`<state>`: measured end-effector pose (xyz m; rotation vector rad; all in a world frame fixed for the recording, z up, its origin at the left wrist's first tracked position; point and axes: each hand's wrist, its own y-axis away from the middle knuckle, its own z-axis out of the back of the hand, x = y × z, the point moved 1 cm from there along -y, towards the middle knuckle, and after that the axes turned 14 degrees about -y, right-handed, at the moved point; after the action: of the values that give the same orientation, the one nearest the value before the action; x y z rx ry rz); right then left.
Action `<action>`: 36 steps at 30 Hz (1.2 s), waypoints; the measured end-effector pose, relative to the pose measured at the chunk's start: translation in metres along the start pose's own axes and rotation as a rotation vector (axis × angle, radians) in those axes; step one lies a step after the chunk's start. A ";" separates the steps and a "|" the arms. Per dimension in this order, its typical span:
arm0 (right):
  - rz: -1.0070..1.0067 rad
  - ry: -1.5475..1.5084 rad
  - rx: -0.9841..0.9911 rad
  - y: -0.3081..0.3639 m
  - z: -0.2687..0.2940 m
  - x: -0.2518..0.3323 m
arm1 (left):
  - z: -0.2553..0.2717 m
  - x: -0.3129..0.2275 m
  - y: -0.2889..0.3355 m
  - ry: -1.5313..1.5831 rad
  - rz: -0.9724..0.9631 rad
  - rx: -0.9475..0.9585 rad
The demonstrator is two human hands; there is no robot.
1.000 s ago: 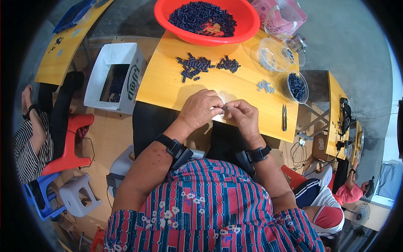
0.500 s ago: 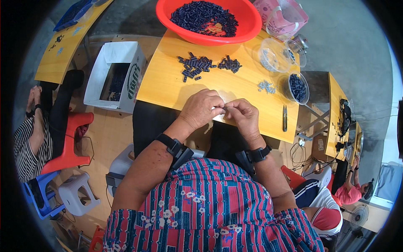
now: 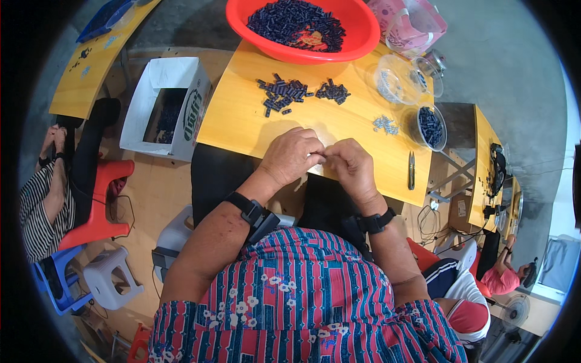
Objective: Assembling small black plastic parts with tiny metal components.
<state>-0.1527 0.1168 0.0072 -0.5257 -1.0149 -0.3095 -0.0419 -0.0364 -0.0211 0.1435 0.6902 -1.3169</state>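
Observation:
Just over the near edge of the yellow table, my left hand and my right hand meet fingertip to fingertip. Both are closed in a pinch; whatever sits between them is tiny and mostly covered by the fingers. Beyond my hands lie a larger pile of short dark cylindrical pieces and a smaller pile of similar pieces. Small silvery bits are scattered to the right, beside a clear round tub of dark pieces. Dark thread snips rest near the table's right edge.
A red basin full of dark pieces stands at the far side. Behind the tub are another clear container and a pink bag. A white box is left of the table. Other people sit at both sides.
My right hand has turned slightly, its knuckles rising a little while the fingertips stay against the left hand's. My left hand has hardly moved. The objects on the table lie as before.

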 end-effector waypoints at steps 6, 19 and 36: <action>0.118 0.290 0.184 -0.003 0.005 0.013 | -0.002 -0.001 -0.002 0.013 0.012 0.004; 0.309 0.476 0.444 -0.018 0.009 0.015 | -0.003 0.002 -0.004 0.026 0.024 -0.006; -0.405 -0.547 0.029 -0.008 0.006 -0.020 | -0.001 0.000 -0.002 0.007 -0.043 0.001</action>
<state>-0.1711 0.1142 -0.0056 -0.3796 -1.6612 -0.5247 -0.0443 -0.0371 -0.0211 0.1348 0.7024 -1.3584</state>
